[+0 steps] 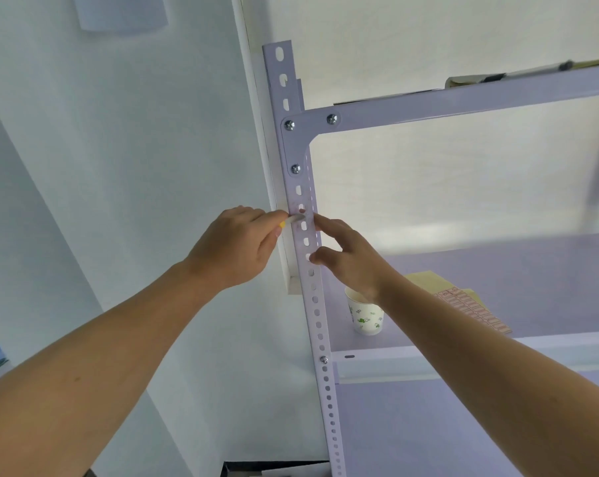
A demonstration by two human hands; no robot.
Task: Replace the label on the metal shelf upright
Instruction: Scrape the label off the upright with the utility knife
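The white perforated metal upright [317, 315] runs up the middle of the view. My left hand [237, 249] grips a small tool with a yellow handle and a pale blade [292, 219], whose tip lies against the upright's face just below a faint reddish mark [302, 211]. My right hand [349, 259] reaches in from the right, index fingertip and thumb tip touching the upright's right edge, fingers fairly straight. A sheet of pinkish labels [470, 311] lies on the shelf board behind my right forearm. No whole label is visible on the upright.
A paper cup [365, 316] with green print stands on the shelf board [532, 270] close to the upright. A yellowish sheet lies under the label sheet. The top rail [463, 103] carries flat items. A white wall strip [280, 235] runs just left of the upright.
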